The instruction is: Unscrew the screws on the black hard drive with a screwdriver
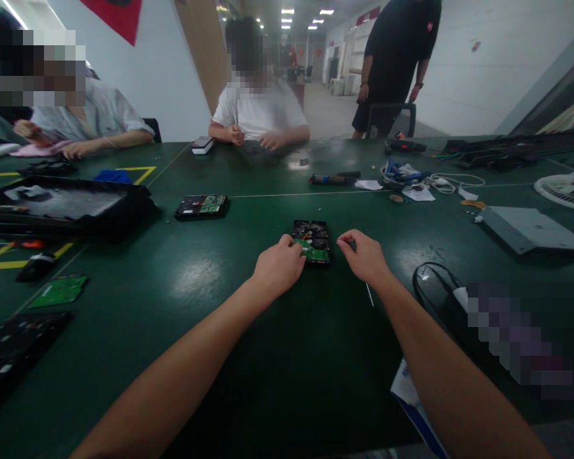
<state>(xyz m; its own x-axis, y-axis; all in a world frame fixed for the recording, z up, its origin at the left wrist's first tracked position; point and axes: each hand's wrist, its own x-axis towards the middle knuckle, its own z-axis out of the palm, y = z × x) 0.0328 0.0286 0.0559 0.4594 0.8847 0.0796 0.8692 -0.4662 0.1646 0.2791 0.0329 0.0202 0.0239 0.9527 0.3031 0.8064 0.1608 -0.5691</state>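
A hard drive (pixel 312 238) lies circuit side up on the dark green table (pixel 249 357), its green board facing me. My left hand (pixel 280 266) rests against the drive's near left corner, fingers curled onto the board. My right hand (pixel 363 256) hovers just right of the drive with fingertips pinched together; what they hold, if anything, is too small to make out. A thin metal tool (pixel 370 294) lies on the table under my right wrist.
A second hard drive (pixel 201 206) lies at left centre, by a black tray (pixel 62 207). A loose green board (pixel 60 291) sits at left. A screwdriver (pixel 333 178), cables (pixel 406 175) and a grey case (pixel 530 229) lie farther off. Two people sit opposite; another stands behind.
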